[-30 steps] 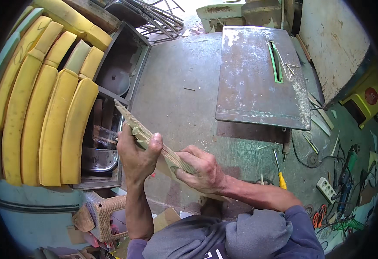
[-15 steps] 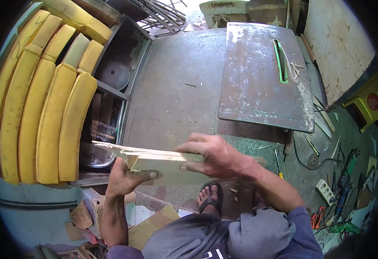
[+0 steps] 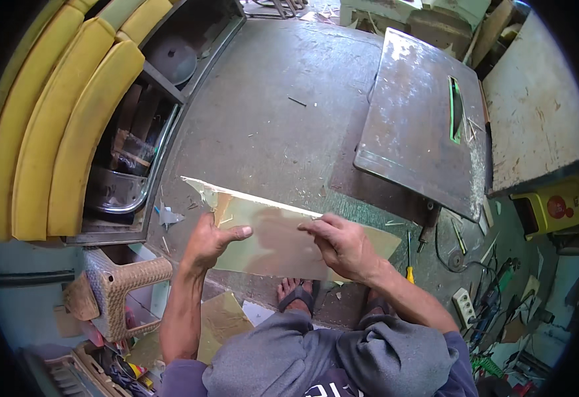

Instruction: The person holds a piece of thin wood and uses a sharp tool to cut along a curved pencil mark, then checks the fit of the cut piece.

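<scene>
A thin pale plywood sheet (image 3: 276, 241) is tilted up in front of my legs, its upper edge rough and its left end splintered. My left hand (image 3: 209, 245) grips that left end, thumb flat on the near face and fingers hidden behind it. Near the upper edge, right of the middle, my right hand (image 3: 342, 246) has its fingers curled and its thumb and forefinger pinched together against the face. What lies in that pinch, if anything, is too small to make out.
A saw table (image 3: 428, 126) with a green-edged slot stands at the right. Beyond it are a yellow stool (image 3: 547, 205) and a power strip (image 3: 463, 308). A screwdriver (image 3: 410, 272) lies nearby. Yellow foam pads (image 3: 91, 139) stack at the left beside a metal cabinet (image 3: 121, 192).
The sheet has turned from nearly edge-on to show its broad face. My right hand has gone from wrapping its edge to a pinch at the face. The whole view has shifted.
</scene>
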`<state>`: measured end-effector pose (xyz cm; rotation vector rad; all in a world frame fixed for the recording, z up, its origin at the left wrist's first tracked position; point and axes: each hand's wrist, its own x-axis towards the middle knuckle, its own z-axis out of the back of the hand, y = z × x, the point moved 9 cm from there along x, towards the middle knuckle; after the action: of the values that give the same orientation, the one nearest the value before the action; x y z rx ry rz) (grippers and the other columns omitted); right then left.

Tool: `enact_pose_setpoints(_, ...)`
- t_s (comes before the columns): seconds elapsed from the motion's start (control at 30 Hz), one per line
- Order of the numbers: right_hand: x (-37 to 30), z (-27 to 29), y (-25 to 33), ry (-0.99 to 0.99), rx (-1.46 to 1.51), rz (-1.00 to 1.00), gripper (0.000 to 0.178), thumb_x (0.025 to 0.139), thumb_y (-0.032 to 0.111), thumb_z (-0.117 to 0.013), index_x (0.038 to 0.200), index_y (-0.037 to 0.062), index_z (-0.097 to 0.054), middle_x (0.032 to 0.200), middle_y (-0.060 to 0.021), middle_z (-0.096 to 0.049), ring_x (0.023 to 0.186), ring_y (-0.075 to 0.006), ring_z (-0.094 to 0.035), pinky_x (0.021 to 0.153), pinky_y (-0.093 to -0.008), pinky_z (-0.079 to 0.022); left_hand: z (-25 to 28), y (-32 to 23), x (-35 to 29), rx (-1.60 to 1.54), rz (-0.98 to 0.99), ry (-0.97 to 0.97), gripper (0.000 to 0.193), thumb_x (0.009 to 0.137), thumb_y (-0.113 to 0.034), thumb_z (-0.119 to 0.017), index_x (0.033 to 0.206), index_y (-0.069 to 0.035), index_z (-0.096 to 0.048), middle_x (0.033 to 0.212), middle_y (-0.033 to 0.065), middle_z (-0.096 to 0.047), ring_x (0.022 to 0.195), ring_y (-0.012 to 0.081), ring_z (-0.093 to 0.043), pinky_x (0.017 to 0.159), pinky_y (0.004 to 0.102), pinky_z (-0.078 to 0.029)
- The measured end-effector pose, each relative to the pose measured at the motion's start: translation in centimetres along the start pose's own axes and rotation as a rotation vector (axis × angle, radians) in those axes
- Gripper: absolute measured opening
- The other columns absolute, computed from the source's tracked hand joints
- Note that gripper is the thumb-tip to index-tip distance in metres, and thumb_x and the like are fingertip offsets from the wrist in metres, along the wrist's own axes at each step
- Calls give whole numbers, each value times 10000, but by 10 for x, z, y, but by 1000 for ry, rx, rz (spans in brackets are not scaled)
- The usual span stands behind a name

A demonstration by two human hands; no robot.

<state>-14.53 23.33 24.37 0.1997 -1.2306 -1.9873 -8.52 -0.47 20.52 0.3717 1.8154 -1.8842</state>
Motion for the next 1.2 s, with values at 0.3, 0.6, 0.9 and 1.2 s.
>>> enact_pose_setpoints(0.3, -34, -78, 66, -18, -329, 482, 506, 923, 232, -651, 1399, 74, -582, 1332, -100, -575, 1274, -250, -535, 1061, -576, -424, 15, 14, -22, -13, -4, -98, 413, 801, -160, -868, 1116, 57, -712, 1004, 106, -750, 876, 180, -691, 799, 322, -545)
enact_pose_setpoints(0.6, -35, -129, 89, -66, -432, 478, 641, 944, 284, -522, 1560, 140, -418, 1483, -113, -411, 1531, -252, -323, 1214, -741, -169, 6, 14, -41, -100, 40, -162, 311, 842, -60, -797, 1107, 66, -697, 1027, 137, -747, 848, 185, -705, 758, 327, -566)
enact_pose_setpoints(0.9, -51, -143, 86, -66, -386, 527, 617, 976, 286, -489, 1571, 144, -412, 1532, -68, -411, 1547, -172, -284, 1229, -737, -142, -5, 0, -70, 14, 83, -233, 230, 850, -90, -793, 1025, 44, -728, 919, 84, -746, 763, 140, -681, 665, 283, -544)
enact_pose_setpoints(1.2, -60, -149, 87, -26, -372, 519, 608, 972, 298, -500, 1567, 193, -438, 1535, -41, -422, 1544, -151, -282, 1235, -744, -94, -3, 5, -82, 18, 69, -189, 278, 869, -93, -790, 1100, 48, -725, 997, 91, -761, 862, 140, -689, 778, 302, -555)
